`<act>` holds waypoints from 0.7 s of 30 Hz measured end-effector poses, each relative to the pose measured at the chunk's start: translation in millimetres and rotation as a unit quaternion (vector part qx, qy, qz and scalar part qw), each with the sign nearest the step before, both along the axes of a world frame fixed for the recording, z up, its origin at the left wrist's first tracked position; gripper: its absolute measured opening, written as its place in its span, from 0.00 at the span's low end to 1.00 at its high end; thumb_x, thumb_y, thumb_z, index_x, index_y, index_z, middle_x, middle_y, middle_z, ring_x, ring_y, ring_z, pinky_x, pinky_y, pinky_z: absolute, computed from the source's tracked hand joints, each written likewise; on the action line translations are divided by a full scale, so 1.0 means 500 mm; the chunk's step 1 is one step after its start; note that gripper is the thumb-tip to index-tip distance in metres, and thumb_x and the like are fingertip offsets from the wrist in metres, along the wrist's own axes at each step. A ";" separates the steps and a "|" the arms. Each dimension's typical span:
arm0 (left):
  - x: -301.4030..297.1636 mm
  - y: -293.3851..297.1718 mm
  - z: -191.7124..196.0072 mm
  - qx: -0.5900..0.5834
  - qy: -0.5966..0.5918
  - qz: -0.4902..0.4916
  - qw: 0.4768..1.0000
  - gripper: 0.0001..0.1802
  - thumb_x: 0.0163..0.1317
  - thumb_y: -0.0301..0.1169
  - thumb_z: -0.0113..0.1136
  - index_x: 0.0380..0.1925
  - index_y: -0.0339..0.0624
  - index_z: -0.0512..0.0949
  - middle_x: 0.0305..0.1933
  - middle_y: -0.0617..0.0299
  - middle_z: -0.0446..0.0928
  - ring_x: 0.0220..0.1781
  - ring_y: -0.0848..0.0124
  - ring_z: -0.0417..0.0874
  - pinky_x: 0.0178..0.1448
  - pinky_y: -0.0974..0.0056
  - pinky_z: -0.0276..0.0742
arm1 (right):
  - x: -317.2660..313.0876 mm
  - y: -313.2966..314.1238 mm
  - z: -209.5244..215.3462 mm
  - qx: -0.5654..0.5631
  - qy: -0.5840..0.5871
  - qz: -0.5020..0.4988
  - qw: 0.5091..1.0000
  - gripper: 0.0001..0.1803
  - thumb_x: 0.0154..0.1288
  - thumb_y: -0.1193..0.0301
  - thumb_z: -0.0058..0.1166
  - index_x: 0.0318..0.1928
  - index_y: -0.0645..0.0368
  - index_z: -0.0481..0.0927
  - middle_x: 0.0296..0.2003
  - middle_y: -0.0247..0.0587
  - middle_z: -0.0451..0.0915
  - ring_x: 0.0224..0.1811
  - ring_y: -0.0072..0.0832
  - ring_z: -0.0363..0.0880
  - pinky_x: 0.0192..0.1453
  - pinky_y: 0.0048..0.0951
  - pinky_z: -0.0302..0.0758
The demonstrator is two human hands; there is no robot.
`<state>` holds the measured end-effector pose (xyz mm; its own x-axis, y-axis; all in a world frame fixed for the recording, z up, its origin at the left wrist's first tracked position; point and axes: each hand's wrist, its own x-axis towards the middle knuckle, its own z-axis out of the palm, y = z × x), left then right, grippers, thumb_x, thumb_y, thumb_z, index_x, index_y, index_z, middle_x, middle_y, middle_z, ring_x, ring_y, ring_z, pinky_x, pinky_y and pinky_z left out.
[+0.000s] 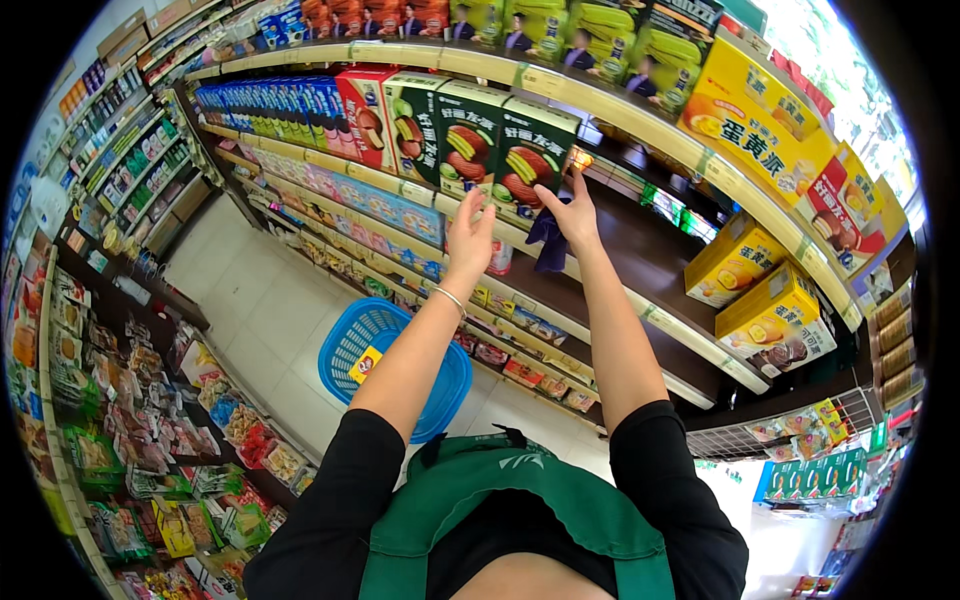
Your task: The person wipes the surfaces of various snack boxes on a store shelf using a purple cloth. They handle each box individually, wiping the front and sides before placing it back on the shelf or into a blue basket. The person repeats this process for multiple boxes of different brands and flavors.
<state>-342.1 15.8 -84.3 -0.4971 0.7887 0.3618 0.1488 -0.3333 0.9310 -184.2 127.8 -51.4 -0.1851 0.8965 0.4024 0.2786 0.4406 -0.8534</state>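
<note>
A row of upright snack cake boxes stands on the middle shelf, with a dark green box (537, 135) at its right end. My left hand (470, 238) is raised at the lower front of the green boxes, its fingers stretched upward and apart, holding nothing that I can see. At the lower right corner of the end box, my right hand (570, 215) grips a dark purple cloth (547, 243), which hangs down over the shelf edge. The right fingertips reach the box's side. Another dark green box (468, 125) and a red box (364, 112) stand further left.
A blue plastic basket (335, 345) with a yellow packet (364, 364) sits on the tiled floor below my left forearm. Yellow boxes (738, 260) stand on a shelf to the right. Above runs a shelf edge (440, 58); packaged snacks (150, 430) fill the left side.
</note>
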 end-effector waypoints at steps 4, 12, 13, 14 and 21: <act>-0.019 0.004 -0.006 -0.011 -0.013 -0.015 1.000 0.25 0.72 0.37 0.55 0.65 0.38 0.68 0.63 0.52 0.74 0.66 0.65 0.73 0.67 0.60 0.69 | 0.004 0.037 -0.019 -0.006 -0.016 -0.015 1.000 0.49 0.52 0.55 0.72 0.69 0.67 0.64 0.59 0.57 0.76 0.62 0.42 0.76 0.66 0.34 0.70; -0.017 0.027 -0.008 0.037 -0.007 -0.056 0.998 0.37 0.64 0.40 0.67 0.68 0.38 0.64 0.66 0.47 0.70 0.69 0.61 0.70 0.71 0.60 0.64 | 0.084 -0.057 0.036 0.087 -0.083 -0.007 0.993 0.41 0.54 0.64 0.71 0.66 0.64 0.68 0.60 0.56 0.75 0.64 0.42 0.73 0.68 0.35 0.68; -0.006 0.023 0.000 0.048 -0.023 -0.081 0.995 0.42 0.60 0.41 0.70 0.69 0.35 0.62 0.67 0.46 0.69 0.71 0.61 0.67 0.75 0.57 0.58 | 0.103 -0.059 0.040 0.109 -0.112 0.004 0.988 0.41 0.53 0.66 0.71 0.67 0.63 0.67 0.60 0.54 0.75 0.64 0.44 0.73 0.67 0.34 0.68; -0.002 0.026 0.010 0.061 0.011 -0.099 0.993 0.44 0.59 0.41 0.71 0.69 0.32 0.60 0.67 0.45 0.68 0.71 0.61 0.67 0.74 0.57 0.58 | 0.123 -0.066 0.043 0.129 -0.124 0.010 0.984 0.41 0.54 0.66 0.71 0.67 0.63 0.67 0.60 0.54 0.75 0.64 0.44 0.73 0.67 0.35 0.69; 0.036 0.011 0.034 0.097 -0.075 -0.288 0.950 0.31 0.61 0.28 0.66 0.63 0.36 0.65 0.61 0.56 0.73 0.63 0.68 0.72 0.68 0.62 0.65 | 0.182 -0.130 0.130 0.071 -0.086 0.166 0.980 0.39 0.57 0.69 0.69 0.67 0.64 0.67 0.58 0.48 0.78 0.61 0.34 0.75 0.67 0.32 0.67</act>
